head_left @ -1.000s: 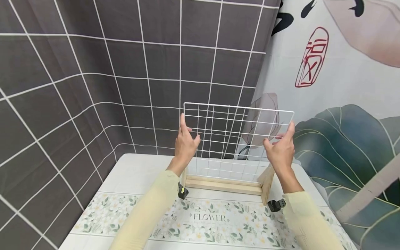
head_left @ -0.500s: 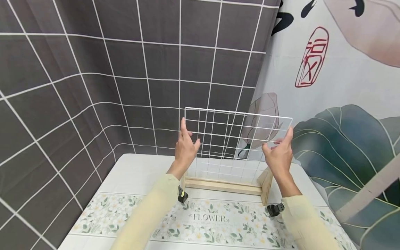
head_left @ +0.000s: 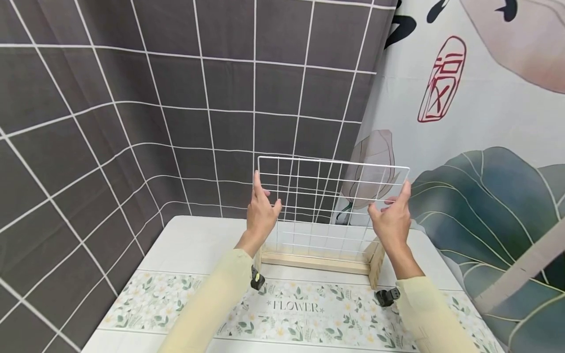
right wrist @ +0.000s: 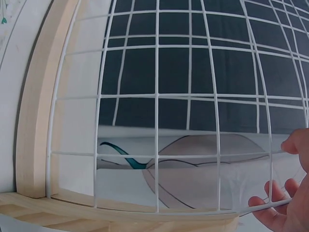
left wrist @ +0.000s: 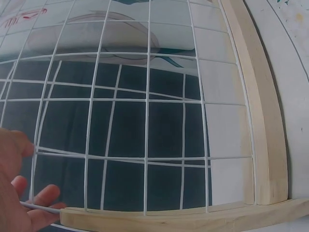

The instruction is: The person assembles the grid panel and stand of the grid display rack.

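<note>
A white wire grid panel [head_left: 331, 162] stands upright within a pale wooden stand [head_left: 315, 263] in the head view. My left hand [head_left: 261, 214] grips the panel's left side, index finger stretched up along the edge wire. On the opposite side my right hand [head_left: 392, 223] holds the other edge in the same way, thumb toward the mesh. Seen from the left wrist, the grid's lower wire runs close along the stand's bottom bar [left wrist: 268, 121], and fingers [left wrist: 47, 194] curl round the side wire. The right wrist view shows fingertips [right wrist: 258, 203] around the other side wire.
The stand sits on a white table [head_left: 207, 235] covered with a floral strip marked "FLOWER" [head_left: 295, 307]. A dark grey cloth [head_left: 229, 88] with white grid lines hangs behind and to the left. A leaf-printed cloth [head_left: 476, 196] hangs at right.
The grid panel has come down a little into the wooden stand, both hands lowering with it and keeping their grip. The stand has stayed in place.
</note>
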A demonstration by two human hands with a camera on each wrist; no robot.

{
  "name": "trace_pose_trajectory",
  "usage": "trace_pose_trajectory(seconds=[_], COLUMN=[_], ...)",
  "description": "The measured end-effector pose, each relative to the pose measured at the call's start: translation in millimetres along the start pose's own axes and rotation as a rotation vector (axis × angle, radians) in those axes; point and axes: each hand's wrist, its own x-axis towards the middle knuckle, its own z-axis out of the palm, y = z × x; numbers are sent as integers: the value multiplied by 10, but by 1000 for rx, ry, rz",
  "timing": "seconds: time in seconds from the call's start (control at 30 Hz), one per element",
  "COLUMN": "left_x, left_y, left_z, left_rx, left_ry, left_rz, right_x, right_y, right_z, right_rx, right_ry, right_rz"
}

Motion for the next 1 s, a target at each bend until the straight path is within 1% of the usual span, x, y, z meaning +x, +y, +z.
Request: trace_pose_trajectory(seconds=[0.2,0.33,0.6,0.7,0.83,0.93,1.0], left_x=[6,-4,-76,-86,-58,-30,-24], left_y=[-18,-21,-71,-64,-51,-61,-82], left_z=[25,39,64,64,67,67,61], left_rx=[-2,0,29,40,33,34,44], left_ry=[17,28,33,45,58,47,36], left_rz=[21,32,40,38,44,51,49], right_x=[-10,-21,-122,-130,-105,-87,-88], right_y=[12,26,67,88,106,121,136], right_z=[10,13,3,13,14,10,10], right_rx=[-4,-22,-84,-92,-98,-97,-89], right_ry=[28,32,-16,-8,14,13,-8], right_rz=[0,16,49,32,-21,-41,-36])
